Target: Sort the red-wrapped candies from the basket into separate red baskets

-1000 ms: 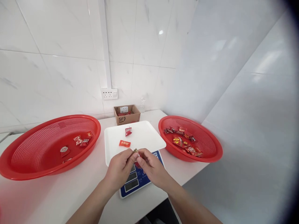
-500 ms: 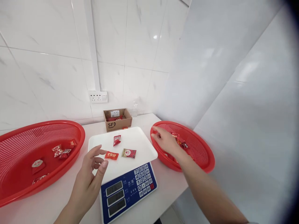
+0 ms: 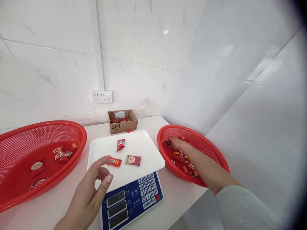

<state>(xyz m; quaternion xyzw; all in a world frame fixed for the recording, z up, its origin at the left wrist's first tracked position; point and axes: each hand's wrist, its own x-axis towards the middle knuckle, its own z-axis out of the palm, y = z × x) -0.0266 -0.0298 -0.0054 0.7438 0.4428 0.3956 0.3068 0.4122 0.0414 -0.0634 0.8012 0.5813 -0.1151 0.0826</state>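
Observation:
My left hand (image 3: 92, 185) hovers over the near left part of the white weighing tray (image 3: 141, 143), fingers curved and apart, holding nothing. Just beyond its index finger lies an orange-red candy packet (image 3: 115, 162). A red and gold packet (image 3: 133, 160) and a small red packet (image 3: 121, 145) also rest on the tray. My right hand (image 3: 178, 144) reaches inside the right red basket (image 3: 211, 148). Its fingertips are at a dark red packet (image 3: 167, 143) by the basket's left wall; their grip is partly hidden. Several wrapped candies (image 3: 189, 169) lie below that hand.
A larger red basket (image 3: 82, 134) with several packets stands at the left. Behind the scale are a cardboard box (image 3: 124, 127) holding red packets and a clear plastic bottle (image 3: 141, 110). The scale's blue keypad panel (image 3: 134, 199) faces me. Tiled walls border the table.
My right hand has gone from above the right basket's left rim down into it. My left hand has stayed nearly in place over the tray. The view has shifted slightly.

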